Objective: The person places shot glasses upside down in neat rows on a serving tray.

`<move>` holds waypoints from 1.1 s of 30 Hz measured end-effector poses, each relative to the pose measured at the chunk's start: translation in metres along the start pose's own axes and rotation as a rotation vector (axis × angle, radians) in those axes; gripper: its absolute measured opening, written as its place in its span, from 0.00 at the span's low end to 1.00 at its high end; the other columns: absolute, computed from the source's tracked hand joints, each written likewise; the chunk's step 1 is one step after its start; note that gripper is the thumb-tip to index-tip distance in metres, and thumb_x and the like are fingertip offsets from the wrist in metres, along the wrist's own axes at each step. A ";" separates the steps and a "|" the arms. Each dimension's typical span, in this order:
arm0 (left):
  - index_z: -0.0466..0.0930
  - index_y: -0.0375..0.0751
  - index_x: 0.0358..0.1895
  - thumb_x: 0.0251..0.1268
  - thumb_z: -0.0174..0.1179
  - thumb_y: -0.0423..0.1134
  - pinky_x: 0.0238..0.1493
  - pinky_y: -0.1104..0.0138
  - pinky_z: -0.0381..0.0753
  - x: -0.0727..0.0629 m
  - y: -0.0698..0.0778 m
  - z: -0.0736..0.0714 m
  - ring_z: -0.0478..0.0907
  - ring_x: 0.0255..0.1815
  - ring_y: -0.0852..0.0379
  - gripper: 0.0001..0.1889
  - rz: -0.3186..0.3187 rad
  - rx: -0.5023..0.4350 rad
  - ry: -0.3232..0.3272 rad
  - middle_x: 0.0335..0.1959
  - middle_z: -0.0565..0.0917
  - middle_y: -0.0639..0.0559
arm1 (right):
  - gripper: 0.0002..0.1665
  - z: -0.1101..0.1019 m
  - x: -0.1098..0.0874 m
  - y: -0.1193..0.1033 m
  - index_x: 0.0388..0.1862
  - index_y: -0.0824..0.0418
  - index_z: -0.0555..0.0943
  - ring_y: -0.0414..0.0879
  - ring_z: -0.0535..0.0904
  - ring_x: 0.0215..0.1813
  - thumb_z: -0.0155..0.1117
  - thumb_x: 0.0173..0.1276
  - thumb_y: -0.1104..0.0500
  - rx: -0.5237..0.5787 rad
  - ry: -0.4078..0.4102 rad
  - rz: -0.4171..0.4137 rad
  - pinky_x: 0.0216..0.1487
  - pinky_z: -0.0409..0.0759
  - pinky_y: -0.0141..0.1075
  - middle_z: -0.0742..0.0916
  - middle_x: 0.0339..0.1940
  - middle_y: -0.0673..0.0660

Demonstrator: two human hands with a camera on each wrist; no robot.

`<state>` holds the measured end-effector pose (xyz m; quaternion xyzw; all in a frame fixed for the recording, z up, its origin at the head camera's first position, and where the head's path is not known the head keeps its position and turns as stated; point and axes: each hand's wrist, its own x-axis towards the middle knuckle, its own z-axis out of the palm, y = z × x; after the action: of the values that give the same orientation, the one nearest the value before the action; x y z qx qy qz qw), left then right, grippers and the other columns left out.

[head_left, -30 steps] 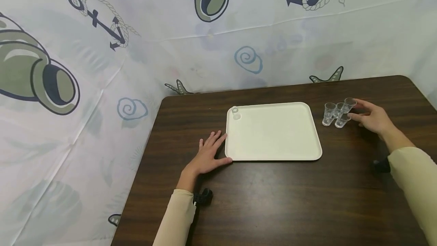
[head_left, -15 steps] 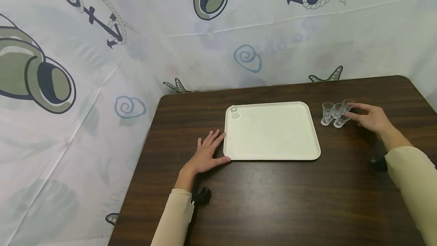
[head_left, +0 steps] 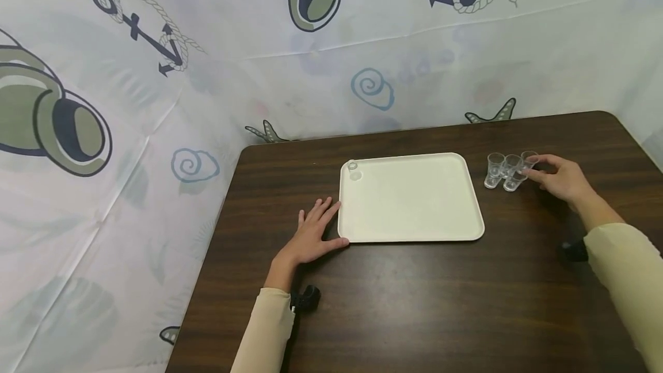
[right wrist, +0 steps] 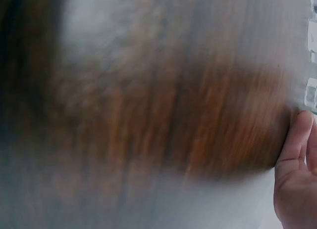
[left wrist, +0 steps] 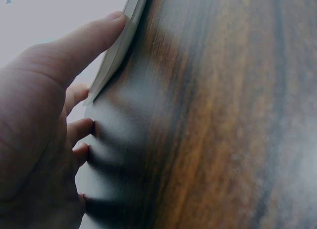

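Note:
A cream rectangular tray (head_left: 414, 200) lies on the dark wood table, with a small clear shot glass (head_left: 354, 170) in its far left corner. My left hand (head_left: 308, 239) has its fingers spread and touches the tray's left side, the thumb at the near left corner; the left wrist view shows the thumb (left wrist: 94, 38) against the rim. Right of the tray, several clear shot glasses (head_left: 494, 170) stand close together. My right hand (head_left: 564, 180) pinches the back right shot glass (head_left: 529, 160) between thumb and fingers. The right wrist view shows only part of that hand.
The brown table (head_left: 414, 304) has its far edge along a printed cloth (head_left: 311, 91), which also hangs at the left. Black wrist bands (head_left: 307, 298) sit on both forearms below the sleeves.
The back right shot glass and my right hand's fingertips have shifted slightly among the cluster. The left hand stays at the tray; the head view has moved a little.

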<state>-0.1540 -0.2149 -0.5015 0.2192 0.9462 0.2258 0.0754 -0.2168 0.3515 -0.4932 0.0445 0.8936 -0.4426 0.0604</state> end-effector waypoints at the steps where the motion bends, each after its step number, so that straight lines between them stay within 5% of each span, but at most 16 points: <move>1: 0.49 0.57 0.80 0.60 0.59 0.69 0.68 0.34 0.34 0.000 0.000 0.000 0.39 0.80 0.45 0.48 -0.002 -0.002 -0.001 0.80 0.48 0.48 | 0.39 0.000 -0.001 0.000 0.68 0.70 0.66 0.33 0.77 0.33 0.59 0.72 0.42 0.008 0.002 -0.005 0.32 0.78 0.30 0.70 0.63 0.75; 7: 0.48 0.57 0.80 0.60 0.58 0.68 0.68 0.34 0.33 -0.002 -0.001 -0.001 0.39 0.80 0.45 0.48 0.003 -0.018 -0.004 0.80 0.48 0.47 | 0.37 0.002 -0.006 0.003 0.68 0.73 0.65 0.22 0.73 0.36 0.58 0.74 0.46 0.079 0.015 -0.046 0.36 0.80 0.27 0.74 0.58 0.63; 11: 0.48 0.56 0.80 0.61 0.60 0.66 0.68 0.33 0.34 -0.002 0.000 -0.002 0.39 0.79 0.43 0.48 0.012 -0.024 -0.005 0.80 0.48 0.46 | 0.37 0.002 -0.009 0.004 0.68 0.72 0.64 0.23 0.74 0.37 0.58 0.74 0.46 0.110 0.017 -0.062 0.37 0.80 0.27 0.74 0.51 0.47; 22: 0.47 0.56 0.80 0.61 0.59 0.66 0.68 0.34 0.33 0.000 0.001 -0.002 0.39 0.80 0.44 0.48 0.007 -0.013 -0.010 0.80 0.47 0.47 | 0.30 -0.001 -0.014 0.004 0.63 0.68 0.67 0.23 0.76 0.40 0.58 0.74 0.49 0.240 0.021 -0.086 0.37 0.79 0.26 0.76 0.39 0.26; 29: 0.47 0.56 0.80 0.61 0.59 0.67 0.69 0.34 0.33 -0.002 0.002 -0.002 0.39 0.80 0.44 0.48 0.006 -0.006 -0.020 0.80 0.48 0.47 | 0.24 -0.005 -0.014 0.004 0.58 0.62 0.68 0.27 0.79 0.40 0.59 0.73 0.50 0.307 0.029 -0.049 0.38 0.82 0.29 0.78 0.37 0.27; 33: 0.48 0.55 0.80 0.61 0.60 0.66 0.68 0.34 0.34 -0.002 0.001 -0.002 0.39 0.80 0.44 0.48 0.008 -0.006 -0.009 0.80 0.48 0.47 | 0.31 -0.009 -0.012 0.000 0.63 0.74 0.63 0.23 0.76 0.35 0.55 0.76 0.50 0.193 0.072 -0.070 0.36 0.81 0.27 0.80 0.46 0.50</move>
<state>-0.1520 -0.2161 -0.4991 0.2236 0.9443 0.2280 0.0792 -0.2052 0.3587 -0.4861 0.0349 0.8493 -0.5266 0.0082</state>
